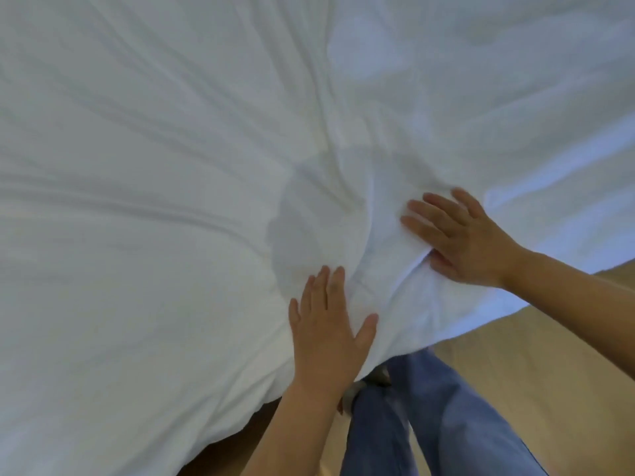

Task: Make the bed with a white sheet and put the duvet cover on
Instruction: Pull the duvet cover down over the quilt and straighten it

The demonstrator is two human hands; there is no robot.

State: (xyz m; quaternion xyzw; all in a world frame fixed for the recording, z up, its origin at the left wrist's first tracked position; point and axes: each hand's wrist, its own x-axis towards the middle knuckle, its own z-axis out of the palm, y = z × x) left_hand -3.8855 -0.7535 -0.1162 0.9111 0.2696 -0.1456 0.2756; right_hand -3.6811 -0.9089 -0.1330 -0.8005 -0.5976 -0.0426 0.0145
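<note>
White bedding, the duvet in its cover (171,201), fills nearly the whole view and is creased in long folds that run toward the near edge. My left hand (330,324) lies flat on it near that edge, fingers straight and thumb spread. My right hand (460,242) presses on a bunched ridge of the fabric (385,269) just to the right; its fingers lie straight on top while the thumb is tucked under a fold. A greyish shadow of something inside shows through the cloth above my left hand.
The bed's near edge runs diagonally from lower left to right. Below it lies a light wooden floor (515,372). My legs in blue trousers (429,424) stand close against the bed.
</note>
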